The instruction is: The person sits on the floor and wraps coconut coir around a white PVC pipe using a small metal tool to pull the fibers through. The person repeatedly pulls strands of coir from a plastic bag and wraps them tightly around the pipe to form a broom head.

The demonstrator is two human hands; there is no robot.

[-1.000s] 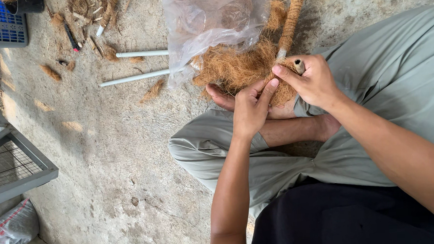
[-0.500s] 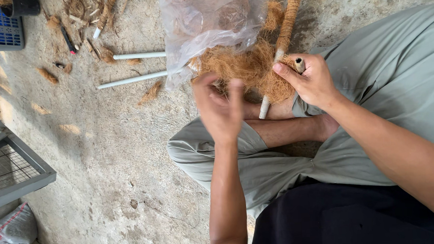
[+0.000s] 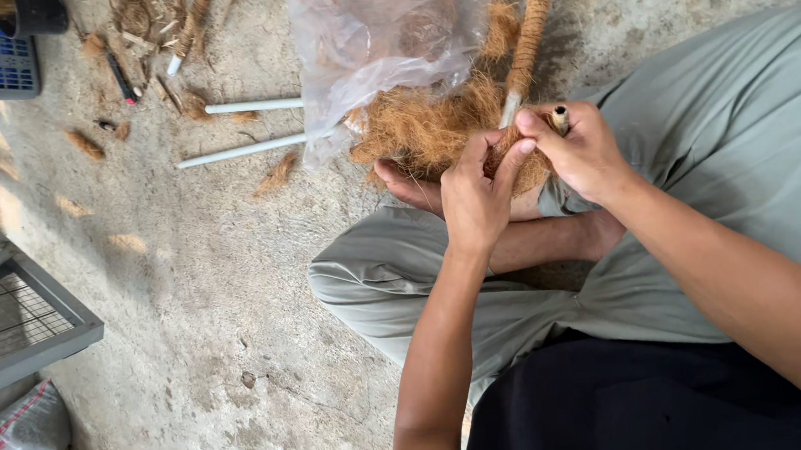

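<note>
Two white tubes (image 3: 247, 128) lie on the concrete floor (image 3: 194, 291) beside a clear plastic bag (image 3: 382, 43). The left hand (image 3: 474, 198) pinches brown coir fibre (image 3: 427, 128) over the person's lap. The right hand (image 3: 579, 152) grips a fibre-wrapped stick (image 3: 528, 49), fingers closed.
</note>
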